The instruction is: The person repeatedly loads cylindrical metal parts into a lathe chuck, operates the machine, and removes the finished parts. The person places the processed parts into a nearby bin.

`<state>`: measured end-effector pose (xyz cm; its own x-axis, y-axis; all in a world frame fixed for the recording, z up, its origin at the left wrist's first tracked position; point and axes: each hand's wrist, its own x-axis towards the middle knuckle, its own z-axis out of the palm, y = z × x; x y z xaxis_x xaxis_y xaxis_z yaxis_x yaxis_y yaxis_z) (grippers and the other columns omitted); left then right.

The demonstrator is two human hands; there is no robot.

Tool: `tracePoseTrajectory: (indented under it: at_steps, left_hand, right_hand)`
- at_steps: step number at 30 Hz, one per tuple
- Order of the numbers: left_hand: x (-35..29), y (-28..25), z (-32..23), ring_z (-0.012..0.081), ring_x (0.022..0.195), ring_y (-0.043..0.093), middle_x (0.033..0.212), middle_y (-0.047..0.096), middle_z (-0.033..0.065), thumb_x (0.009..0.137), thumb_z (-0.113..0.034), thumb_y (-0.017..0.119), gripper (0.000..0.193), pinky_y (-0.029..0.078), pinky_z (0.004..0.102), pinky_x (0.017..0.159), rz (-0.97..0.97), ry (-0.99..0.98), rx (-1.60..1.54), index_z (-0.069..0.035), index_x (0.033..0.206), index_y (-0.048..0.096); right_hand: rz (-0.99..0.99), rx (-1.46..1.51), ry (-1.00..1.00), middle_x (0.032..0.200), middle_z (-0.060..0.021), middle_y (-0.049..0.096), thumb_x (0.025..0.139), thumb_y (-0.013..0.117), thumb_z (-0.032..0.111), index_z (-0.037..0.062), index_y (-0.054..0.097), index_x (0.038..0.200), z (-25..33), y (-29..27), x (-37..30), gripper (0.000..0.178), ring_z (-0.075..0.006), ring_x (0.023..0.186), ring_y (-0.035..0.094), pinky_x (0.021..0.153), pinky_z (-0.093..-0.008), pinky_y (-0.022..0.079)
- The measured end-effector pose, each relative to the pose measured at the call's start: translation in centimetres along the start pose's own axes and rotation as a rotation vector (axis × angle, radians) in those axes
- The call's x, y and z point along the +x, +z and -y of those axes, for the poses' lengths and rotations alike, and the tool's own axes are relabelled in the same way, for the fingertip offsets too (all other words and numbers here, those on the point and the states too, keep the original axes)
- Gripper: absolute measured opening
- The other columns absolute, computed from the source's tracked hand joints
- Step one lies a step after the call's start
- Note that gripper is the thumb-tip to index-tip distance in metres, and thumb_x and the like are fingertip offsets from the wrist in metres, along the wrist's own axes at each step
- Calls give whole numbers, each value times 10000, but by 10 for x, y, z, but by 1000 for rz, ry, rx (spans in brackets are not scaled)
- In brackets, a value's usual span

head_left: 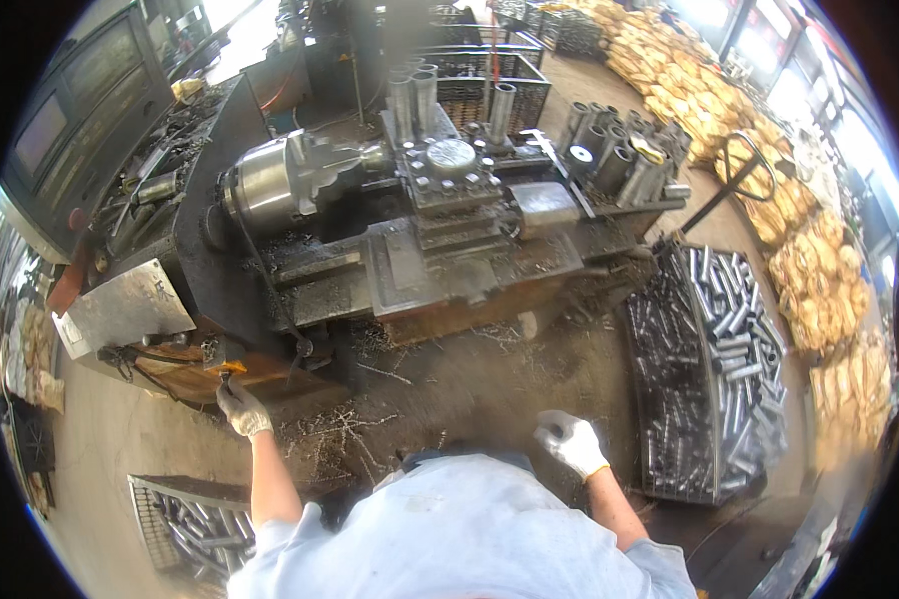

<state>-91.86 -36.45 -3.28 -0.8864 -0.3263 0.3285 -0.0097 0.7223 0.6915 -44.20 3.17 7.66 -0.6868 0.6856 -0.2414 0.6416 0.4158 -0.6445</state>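
My left hand point(242, 407), in a whitish work glove, reaches to the front of a metal lathe point(400, 265). Its fingers close around a small dark part just below a yellow piece point(232, 367); what exactly they grip is too small to make out. My right hand point(574, 445), gloved too, hangs in the air in front of the lathe, to the right of my body. Its fingers are loosely bent with a gap to the thumb, and nothing shows in it. A shiny chuck point(270, 185) sits at the lathe's left, facing the tool post point(449, 160).
Several metal tubes point(614, 165) stand upright on the lathe's right end, beside a caliper point(561, 175). A crate of short tubes point(714, 399) stands at right, another crate point(145, 499) at lower left. Metal shavings point(345, 434) litter the floor. Yellow sacks point(819, 270) line the far right.
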Motion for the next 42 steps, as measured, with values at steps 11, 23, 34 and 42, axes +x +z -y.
tracePoseTrajectory:
  at_steps: [11,23,34,42]
  left_hand:
    - [59,17,56,173,746,538,825,583,5,1120,-365,512,274,494,397,706,278,-671,-734,-146,1043,657]
    - [2,45,-36,182,705,527,872,566,7,1063,-506,587,347,481,386,685,-358,-977,-998,-159,1082,607]
    - [-68,79,-203,253,979,679,1117,694,144,981,-47,670,359,559,370,934,89,-302,-323,8,1332,618]
    - [60,65,-344,425,1129,697,1288,688,220,883,-30,761,469,590,448,927,-85,743,-209,24,1328,625]
  right_hand:
    - [159,59,-292,993,-165,800,875,804,164,32,766,1217,98,-109,213,368,-256,882,790,822,-354,621]
    - [124,-154,-997,1038,-225,776,858,762,299,-14,679,1305,324,-160,511,552,-339,977,771,875,-432,610]
    - [925,-640,-682,982,-178,802,693,921,373,14,815,1046,409,29,627,515,-246,886,772,759,-393,604]
    - [454,-785,-891,1077,-255,774,863,754,465,-13,657,1326,415,-52,597,672,-404,972,760,871,-471,615]
